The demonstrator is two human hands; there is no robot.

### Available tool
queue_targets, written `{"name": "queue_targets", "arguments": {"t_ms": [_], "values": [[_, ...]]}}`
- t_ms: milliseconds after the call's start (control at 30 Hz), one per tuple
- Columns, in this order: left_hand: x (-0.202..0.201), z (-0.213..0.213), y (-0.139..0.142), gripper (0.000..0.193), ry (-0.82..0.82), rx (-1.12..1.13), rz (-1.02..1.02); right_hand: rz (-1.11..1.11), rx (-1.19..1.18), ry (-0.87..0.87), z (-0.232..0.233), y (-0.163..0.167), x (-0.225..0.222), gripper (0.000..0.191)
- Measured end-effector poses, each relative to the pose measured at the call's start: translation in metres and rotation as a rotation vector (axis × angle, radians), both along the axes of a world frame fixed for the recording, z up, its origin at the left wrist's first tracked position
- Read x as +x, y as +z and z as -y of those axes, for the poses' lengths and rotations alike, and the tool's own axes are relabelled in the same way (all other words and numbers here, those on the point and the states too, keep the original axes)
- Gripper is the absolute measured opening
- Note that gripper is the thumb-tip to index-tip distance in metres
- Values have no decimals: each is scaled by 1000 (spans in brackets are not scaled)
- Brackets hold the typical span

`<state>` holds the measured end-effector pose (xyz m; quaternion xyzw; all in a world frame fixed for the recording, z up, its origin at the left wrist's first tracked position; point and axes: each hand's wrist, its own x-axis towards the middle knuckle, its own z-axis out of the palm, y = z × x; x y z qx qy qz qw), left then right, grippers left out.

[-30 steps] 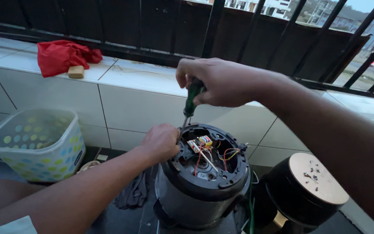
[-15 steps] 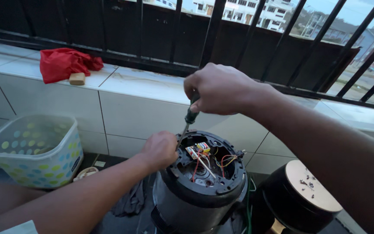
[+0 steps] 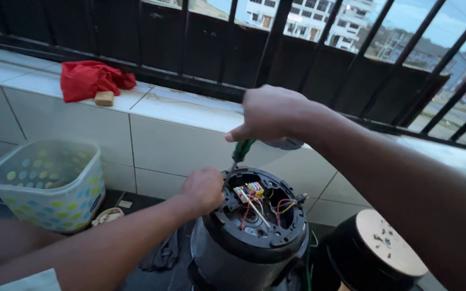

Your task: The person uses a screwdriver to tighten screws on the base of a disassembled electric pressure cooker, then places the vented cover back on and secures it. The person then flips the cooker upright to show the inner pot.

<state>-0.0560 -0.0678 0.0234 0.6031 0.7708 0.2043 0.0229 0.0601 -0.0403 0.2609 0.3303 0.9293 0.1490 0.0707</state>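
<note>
Head view: right hand grips a green-handled screwdriver; left hand clasps the round black plastic housing.

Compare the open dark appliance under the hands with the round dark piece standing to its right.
The open appliance shows coloured wires inside its top; the round piece has a closed, flat, pale top with small dark bits lying on it. The left hand grips the appliance's rim while the right hand holds a green-handled screwdriver over it; the round piece is untouched. Both are round with dark sides.
</note>
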Motion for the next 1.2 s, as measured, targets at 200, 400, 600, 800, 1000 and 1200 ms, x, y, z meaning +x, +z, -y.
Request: {"name": "queue_targets", "arguments": {"t_ms": [200,400,600,800,1000,1200], "values": [[1,3,0,19,-10,3,21,-57,-312,225,-11,0,20,48],[1,2,3,20,-19,35,-12,-141,-283,334,-3,2,25,25],[2,0,2,18,-6,46,-27,-130,-219,65,12,4,15,57],[3,3,4,18,-13,59,14,-160,-1,132,-11,-7,20,70],[3,0,4,19,-27,48,-5,-319,-343,775,-17,-11,32,33],[2,2,1,18,-13,41,-13,-236,-181,90,-7,-15,18,44]]}}
